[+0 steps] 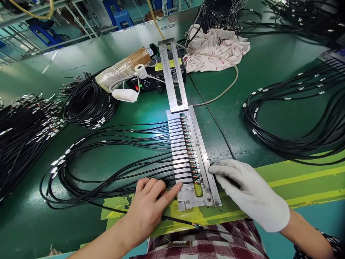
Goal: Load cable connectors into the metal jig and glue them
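A long metal fixture point(202, 144) lies on the green table, with several thin black cables point(126, 144) slotted side by side into its grooves, their stripped ends in a row down the middle. My bare left hand point(149, 205) rests flat on the cables at the fixture's near left, fingers stretched toward the plate. My right hand point(249, 192), in a white glove, lies on the fixture's near right edge with fingers extended and nothing visibly held.
A second metal bar point(172, 72) extends from the fixture's far end over a black soldering station point(156, 77). Cable bundles lie at the left point(24, 126), point(86, 100) and right point(302, 118). A crumpled cloth point(218, 48) sits at the back. Yellow tape point(296, 180) marks the near edge.
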A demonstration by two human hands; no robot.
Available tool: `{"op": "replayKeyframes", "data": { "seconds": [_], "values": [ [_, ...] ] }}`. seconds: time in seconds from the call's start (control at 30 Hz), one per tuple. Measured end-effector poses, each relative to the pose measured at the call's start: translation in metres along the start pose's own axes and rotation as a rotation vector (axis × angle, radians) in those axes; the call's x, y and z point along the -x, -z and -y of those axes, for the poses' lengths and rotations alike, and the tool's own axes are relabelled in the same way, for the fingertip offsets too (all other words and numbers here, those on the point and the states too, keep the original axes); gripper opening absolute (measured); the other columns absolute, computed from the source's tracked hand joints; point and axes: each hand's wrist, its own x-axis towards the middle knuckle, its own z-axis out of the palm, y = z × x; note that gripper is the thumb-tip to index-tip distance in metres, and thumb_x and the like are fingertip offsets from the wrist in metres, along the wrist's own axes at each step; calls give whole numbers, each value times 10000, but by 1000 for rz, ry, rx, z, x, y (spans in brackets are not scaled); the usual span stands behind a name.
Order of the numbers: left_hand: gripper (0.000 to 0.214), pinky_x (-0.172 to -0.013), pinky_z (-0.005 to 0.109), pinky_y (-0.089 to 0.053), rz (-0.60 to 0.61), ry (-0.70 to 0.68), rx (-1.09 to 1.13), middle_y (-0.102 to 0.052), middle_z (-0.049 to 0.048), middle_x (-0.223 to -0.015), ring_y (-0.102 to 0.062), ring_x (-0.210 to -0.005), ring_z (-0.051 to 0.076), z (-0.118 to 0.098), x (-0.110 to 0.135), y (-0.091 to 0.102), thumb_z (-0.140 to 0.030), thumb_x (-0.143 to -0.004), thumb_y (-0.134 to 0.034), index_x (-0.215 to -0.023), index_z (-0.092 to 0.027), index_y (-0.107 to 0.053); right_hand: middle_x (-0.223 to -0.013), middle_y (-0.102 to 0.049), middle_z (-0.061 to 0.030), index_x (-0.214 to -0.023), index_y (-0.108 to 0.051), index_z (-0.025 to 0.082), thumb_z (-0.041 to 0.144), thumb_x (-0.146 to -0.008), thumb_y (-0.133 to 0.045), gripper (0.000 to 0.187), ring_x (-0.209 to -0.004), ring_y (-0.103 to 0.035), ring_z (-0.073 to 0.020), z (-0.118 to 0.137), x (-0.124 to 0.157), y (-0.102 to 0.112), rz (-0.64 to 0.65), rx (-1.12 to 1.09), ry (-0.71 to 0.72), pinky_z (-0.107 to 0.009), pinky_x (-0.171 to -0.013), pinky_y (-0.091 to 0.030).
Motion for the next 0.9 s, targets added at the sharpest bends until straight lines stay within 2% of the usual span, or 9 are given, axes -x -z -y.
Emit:
{"op": "replayKeyframes", "data": {
  "seconds": [0.07,0.17,0.27,0.33,0.4,0.47,0.53,0.7,0.9],
  "values": [
    [469,-795,363,-301,59,6,46,-541,36,-854,-470,-792,171,-2,4,4,-6,-948,-338,-1332,-191,-536,-1073,-688,-53,-1107,-630,257,178,-947,-484,230,-986,-665,-215,0,0,0,-6,9,13,-384,-805,-566],
    [320,-890,398,-304,95,7,159,-610,60,-963,-509,-891,189,-11,13,11,-98,-978,-422,-1269,-155,-541,-1088,-688,-53,-1120,-631,267,181,-945,-483,246,-1008,-664,-226,1,1,1,0,16,8,-394,-805,-570],
    [142,-848,351,-376,132,29,268,-619,58,-958,-520,-877,186,-23,23,15,-156,-989,-448,-1034,-170,-582,-1102,-682,-52,-1137,-629,273,182,-940,-489,258,-1013,-656,-231,0,2,1,19,3,-7,-426,-848,-561],
    [168,-796,307,-422,91,75,308,-609,60,-934,-529,-862,176,-27,24,15,-121,-993,-404,-992,-171,-564,-1107,-678,-54,-1137,-630,274,187,-941,-490,256,-1019,-651,-232,0,3,0,27,-4,-17,-438,-868,-555],
    [168,-791,269,-452,-20,110,311,-601,71,-938,-543,-880,165,-27,22,15,-106,-993,-399,-1050,-150,-551,-1102,-678,-53,-1137,-628,278,190,-945,-487,254,-1015,-652,-231,-1,3,-1,30,-1,-22,-436,-863,-557],
    [166,-799,240,-469,-70,127,288,-593,80,-959,-552,-893,156,-22,16,14,-97,-984,-429,-1096,-133,-547,-1094,-681,-50,-1137,-623,284,187,-947,-485,254,-1009,-657,-228,0,2,-1,17,3,-13,-424,-842,-563],
    [190,-807,230,-483,-36,124,263,-591,89,-985,-564,-905,155,-15,11,14,-71,-968,-445,-1110,-129,-557,-1093,-683,-49,-1136,-616,282,177,-948,-482,254,-1011,-660,-224,0,2,0,0,4,4,-408,-823,-567],
    [384,-855,242,-511,19,4,169,-639,100,-1040,-606,-960,162,0,9,13,-5,-935,-372,-1255,-118,-552,-1050,-691,-53,-1122,-614,250,166,-945,-489,232,-980,-670,-220,1,0,0,-7,-1,30,-403,-809,-568],
    [427,-798,279,-560,132,-99,181,-657,97,-991,-630,-897,174,1,-6,17,-117,-998,-276,-1333,-152,-538,-1063,-687,-57,-1122,-618,244,165,-942,-496,231,-992,-668,-223,0,1,0,-10,10,13,-397,-812,-560]
  ]
}}
